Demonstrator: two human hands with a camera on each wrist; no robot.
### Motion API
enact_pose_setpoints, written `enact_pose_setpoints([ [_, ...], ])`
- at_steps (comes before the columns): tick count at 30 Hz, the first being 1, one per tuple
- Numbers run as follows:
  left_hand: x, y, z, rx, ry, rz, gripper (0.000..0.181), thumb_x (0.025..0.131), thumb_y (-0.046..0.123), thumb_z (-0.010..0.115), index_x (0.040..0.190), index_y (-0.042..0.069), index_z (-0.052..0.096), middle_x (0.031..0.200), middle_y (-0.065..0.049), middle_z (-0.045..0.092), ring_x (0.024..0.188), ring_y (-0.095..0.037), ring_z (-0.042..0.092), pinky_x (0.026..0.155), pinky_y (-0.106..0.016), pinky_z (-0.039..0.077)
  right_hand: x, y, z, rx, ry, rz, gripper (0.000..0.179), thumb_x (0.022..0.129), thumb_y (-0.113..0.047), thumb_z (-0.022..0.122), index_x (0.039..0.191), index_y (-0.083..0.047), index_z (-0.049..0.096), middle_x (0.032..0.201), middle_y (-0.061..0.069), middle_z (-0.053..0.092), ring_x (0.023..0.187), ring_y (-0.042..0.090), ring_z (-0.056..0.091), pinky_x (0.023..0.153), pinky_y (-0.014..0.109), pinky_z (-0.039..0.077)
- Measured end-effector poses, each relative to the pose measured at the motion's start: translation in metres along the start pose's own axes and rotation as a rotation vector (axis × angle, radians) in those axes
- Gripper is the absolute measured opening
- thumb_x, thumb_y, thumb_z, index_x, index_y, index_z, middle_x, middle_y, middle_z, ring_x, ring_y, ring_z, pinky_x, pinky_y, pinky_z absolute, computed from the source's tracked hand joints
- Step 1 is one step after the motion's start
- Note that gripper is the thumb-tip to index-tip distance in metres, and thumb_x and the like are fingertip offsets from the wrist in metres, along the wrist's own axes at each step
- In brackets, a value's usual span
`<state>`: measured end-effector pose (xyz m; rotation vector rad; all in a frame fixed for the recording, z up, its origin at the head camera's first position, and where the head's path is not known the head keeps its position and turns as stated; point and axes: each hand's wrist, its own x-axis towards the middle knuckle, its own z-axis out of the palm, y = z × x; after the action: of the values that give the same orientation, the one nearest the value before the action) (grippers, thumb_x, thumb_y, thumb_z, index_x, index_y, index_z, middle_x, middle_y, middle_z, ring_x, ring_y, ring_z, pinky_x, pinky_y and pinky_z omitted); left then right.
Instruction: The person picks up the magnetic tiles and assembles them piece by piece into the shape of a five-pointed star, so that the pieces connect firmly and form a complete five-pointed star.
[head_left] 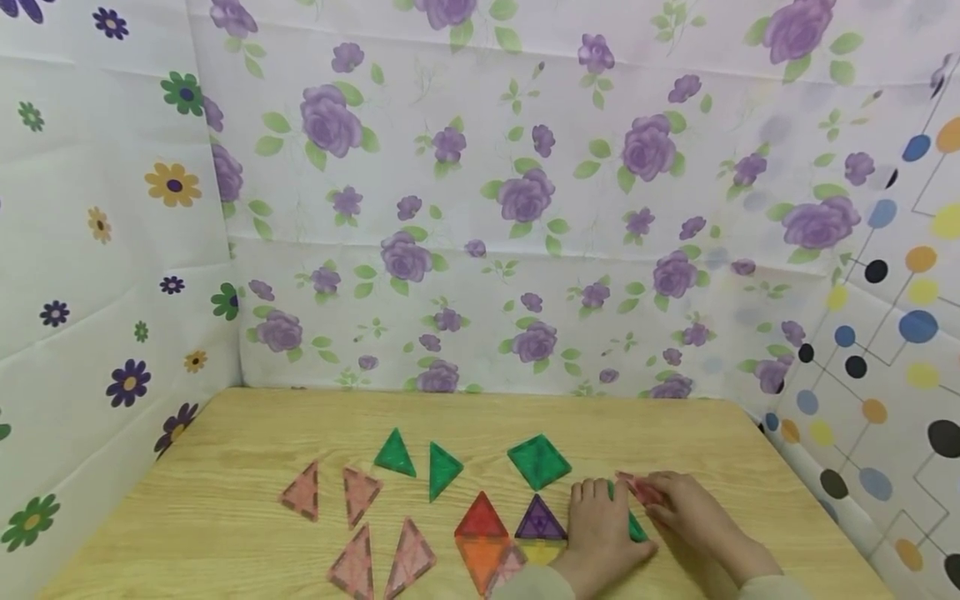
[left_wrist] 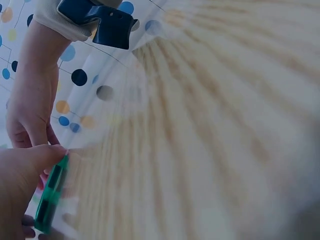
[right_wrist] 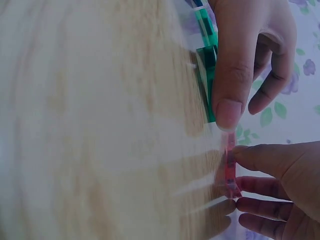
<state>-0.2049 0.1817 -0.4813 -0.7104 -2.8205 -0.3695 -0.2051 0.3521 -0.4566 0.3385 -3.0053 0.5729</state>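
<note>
Pink tile in the right hand, green tile under the left, right side of counter.
Right hand (head_left: pixel 693 512) pinches a pink triangular tile (head_left: pixel 639 488) between thumb and fingers, its edge near the counter (head_left: pixel 247 433) surface. Left hand (head_left: pixel 600 533) grips a green tile (head_left: pixel 636 527), thumb at the near end, most of the piece hidden beneath it; pink tile just beside. Left of that hand: purple triangle (head_left: pixel 540 522) above a yellow tile (head_left: pixel 538 550), partly covered by the hand and sleeve; then red triangle (head_left: pixel 482 518) meeting an orange triangle (head_left: pixel 477 557) along one edge. Farther back, green square (head_left: pixel 539 461), corner toward the person. To the left, two green triangles (head_left: pixel 395 456) and four pink triangles (head_left: pixel 302 493), spaced apart, lying flat.
</note>
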Motion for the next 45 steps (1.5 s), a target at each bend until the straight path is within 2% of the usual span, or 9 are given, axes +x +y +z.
enact_pose_setpoints([
  [8, 0.000, -0.009, -0.006, -0.059, -0.042, 0.083, 0.070, 0.069, 0.074, 0.068, 0.119, 0.026, 0.056, 0.112, 0.010, 0.061, 0.102, -0.009, 0.053, 0.090, -0.027, 0.041, 0.001, -0.003, -0.001, -0.051, 0.029, -0.025, 0.033, 0.081, -0.014, 0.074, 0.113, -0.004, 0.070, 0.110, 0.016, 0.069, 0.100, 0.036, 0.065, 0.088, 0.053, 0.051],
  [15, 0.001, -0.015, -0.013, -0.045, -0.113, 0.115, 0.074, 0.067, 0.075, 0.068, 0.124, 0.029, 0.055, 0.119, 0.014, 0.062, 0.107, -0.008, 0.055, 0.094, -0.029, 0.041, -0.002, -0.011, 0.000, -0.085, 0.055, 0.006, 0.028, 0.081, -0.013, 0.074, 0.108, -0.005, 0.072, 0.102, 0.010, 0.070, 0.091, 0.025, 0.065, 0.080, 0.044, 0.053],
  [20, 0.002, -0.020, -0.015, -0.034, -0.133, 0.125, 0.076, 0.067, 0.076, 0.067, 0.126, 0.029, 0.054, 0.122, 0.015, 0.061, 0.111, -0.008, 0.055, 0.098, -0.031, 0.041, -0.005, -0.015, 0.001, -0.105, 0.062, 0.027, 0.027, 0.080, -0.014, 0.075, 0.105, -0.006, 0.073, 0.098, 0.010, 0.070, 0.090, 0.024, 0.064, 0.077, 0.042, 0.053],
  [25, 0.003, -0.025, -0.016, -0.022, -0.142, 0.144, 0.077, 0.067, 0.075, 0.066, 0.127, 0.028, 0.054, 0.124, 0.015, 0.060, 0.113, -0.008, 0.054, 0.098, -0.031, 0.041, -0.008, -0.018, 0.002, -0.113, 0.052, 0.028, 0.024, 0.082, -0.019, 0.073, 0.105, -0.009, 0.074, 0.096, 0.005, 0.070, 0.089, 0.023, 0.064, 0.080, 0.044, 0.054],
  [31, 0.005, -0.031, -0.019, -0.030, -0.169, 0.191, 0.075, 0.071, 0.072, 0.067, 0.129, 0.026, 0.053, 0.127, 0.014, 0.058, 0.114, -0.007, 0.053, 0.095, -0.029, 0.040, -0.012, -0.023, 0.002, -0.116, 0.024, 0.059, 0.023, 0.085, -0.023, 0.070, 0.105, -0.013, 0.074, 0.093, -0.001, 0.068, 0.086, 0.015, 0.061, 0.077, 0.037, 0.054],
  [35, 0.005, -0.035, -0.022, -0.054, -0.195, 0.222, 0.074, 0.073, 0.069, 0.068, 0.131, 0.026, 0.052, 0.129, 0.013, 0.058, 0.116, -0.008, 0.053, 0.097, -0.030, 0.041, -0.014, -0.027, 0.002, -0.104, 0.022, 0.063, 0.023, 0.084, -0.022, 0.071, 0.104, -0.012, 0.074, 0.092, -0.001, 0.068, 0.084, 0.014, 0.062, 0.076, 0.035, 0.054],
  [41, 0.007, -0.041, -0.027, -0.096, -0.249, 0.222, 0.074, 0.074, 0.066, 0.069, 0.133, 0.027, 0.050, 0.130, 0.014, 0.057, 0.117, -0.008, 0.054, 0.102, -0.032, 0.041, -0.014, -0.032, 0.004, -0.108, 0.023, 0.055, 0.026, 0.080, -0.021, 0.076, 0.103, -0.009, 0.074, 0.096, 0.001, 0.067, 0.087, 0.015, 0.063, 0.075, 0.033, 0.054],
  [45, 0.007, -0.044, -0.030, -0.085, -0.262, 0.219, 0.075, 0.074, 0.066, 0.069, 0.135, 0.027, 0.049, 0.131, 0.014, 0.057, 0.118, -0.009, 0.053, 0.104, -0.032, 0.040, -0.016, -0.035, 0.006, -0.109, 0.029, 0.052, 0.025, 0.080, -0.021, 0.076, 0.103, -0.010, 0.074, 0.096, -0.001, 0.066, 0.086, 0.013, 0.062, 0.074, 0.031, 0.054],
])
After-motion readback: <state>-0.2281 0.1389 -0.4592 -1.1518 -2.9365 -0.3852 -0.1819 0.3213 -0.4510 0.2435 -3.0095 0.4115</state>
